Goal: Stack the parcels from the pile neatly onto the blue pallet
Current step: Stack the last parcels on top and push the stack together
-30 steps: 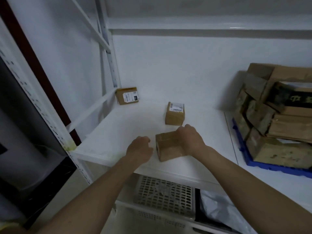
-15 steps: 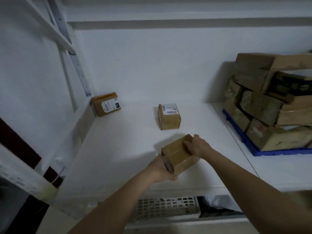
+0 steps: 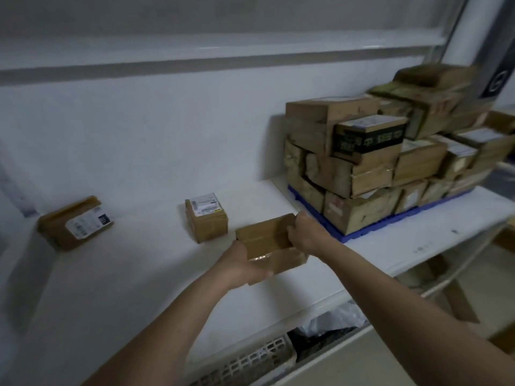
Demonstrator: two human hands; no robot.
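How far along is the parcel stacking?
Mostly done: the blue pallet already carries a stack of parcels several layers high. In hand: one plain brown parcel, gripped by the left hand at its near end and the right hand at its far end, beside the pallet. Left: two labelled parcels on the white shelf, the middle parcel and the far-left parcel.

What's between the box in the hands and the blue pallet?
Nothing: in the head view, only bare white shelf lies between the held box and the blue pallet.
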